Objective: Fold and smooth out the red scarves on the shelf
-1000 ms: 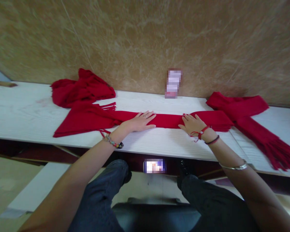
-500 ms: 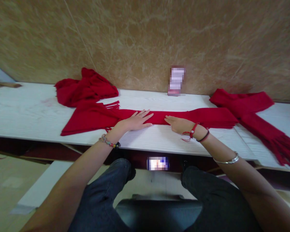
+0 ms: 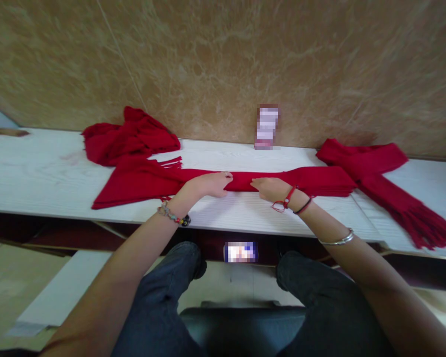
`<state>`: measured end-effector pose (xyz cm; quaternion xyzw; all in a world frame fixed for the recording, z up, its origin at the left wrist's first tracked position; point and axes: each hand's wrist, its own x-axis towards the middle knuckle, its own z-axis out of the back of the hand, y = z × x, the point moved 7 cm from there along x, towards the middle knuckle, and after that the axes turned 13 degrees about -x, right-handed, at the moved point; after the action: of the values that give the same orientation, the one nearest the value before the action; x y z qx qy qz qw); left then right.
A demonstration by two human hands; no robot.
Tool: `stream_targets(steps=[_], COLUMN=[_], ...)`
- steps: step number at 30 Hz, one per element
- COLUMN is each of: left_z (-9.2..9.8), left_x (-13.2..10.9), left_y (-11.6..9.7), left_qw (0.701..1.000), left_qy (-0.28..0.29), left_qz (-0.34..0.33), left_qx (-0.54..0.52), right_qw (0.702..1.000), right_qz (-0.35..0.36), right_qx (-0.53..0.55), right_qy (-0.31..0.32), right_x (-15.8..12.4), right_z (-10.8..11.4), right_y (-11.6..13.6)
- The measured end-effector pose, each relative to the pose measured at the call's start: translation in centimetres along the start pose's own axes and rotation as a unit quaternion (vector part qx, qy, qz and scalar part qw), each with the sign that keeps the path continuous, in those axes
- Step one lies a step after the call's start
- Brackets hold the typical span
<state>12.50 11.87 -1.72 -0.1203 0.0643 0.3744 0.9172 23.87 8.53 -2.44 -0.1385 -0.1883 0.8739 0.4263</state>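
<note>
A folded red scarf point(image 3: 241, 181) lies lengthwise along the white tabletop, narrow in the middle and wider at both ends. Bent over its narrow part, my left hand point(image 3: 211, 184) grips the cloth with curled fingers. A short way to the right, my right hand point(image 3: 272, 188) has its fingers closed on the same strip. Red cloth shows between the two hands, while my fingertips are partly hidden. Some fringe sticks out behind the scarf's left end.
A bunched red scarf point(image 3: 134, 136) lies at the back left. Another red scarf point(image 3: 388, 191), fringed, lies crossed over itself at the right. A small blurred package point(image 3: 266, 127) leans on the marbled wall point(image 3: 208, 64). Below the table edge is a lit screen point(image 3: 241, 252), blurred.
My left hand's spread, flat fingers have curled in on the scarf. My right hand's fingers have bent too, staying on the cloth. The view has shifted slightly.
</note>
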Motion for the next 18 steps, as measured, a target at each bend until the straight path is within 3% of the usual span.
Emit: stream_targets(steps=[4, 12, 18], left_z=[1.1, 1.5, 1.6], left_x=[1.1, 4.8, 7.9], left_y=[0.4, 2.2, 1.7], left_qw=[0.999, 0.990, 0.975], left_qy=[-0.027, -0.089, -0.043], left_qz=[-0.007, 0.053, 0.026], left_qx=[-0.037, -0.094, -0.216], right_qw=[1.000, 0.995, 0.990], right_qz=[-0.018, -0.090, -0.107], right_qx=[-0.012, -0.025, -0.036], right_qy=[0.001, -0.039, -0.088], right_x=[0.0, -1.0, -1.5], right_z=[0.2, 1.0, 1.6], right_y=[0.2, 0.7, 1.1])
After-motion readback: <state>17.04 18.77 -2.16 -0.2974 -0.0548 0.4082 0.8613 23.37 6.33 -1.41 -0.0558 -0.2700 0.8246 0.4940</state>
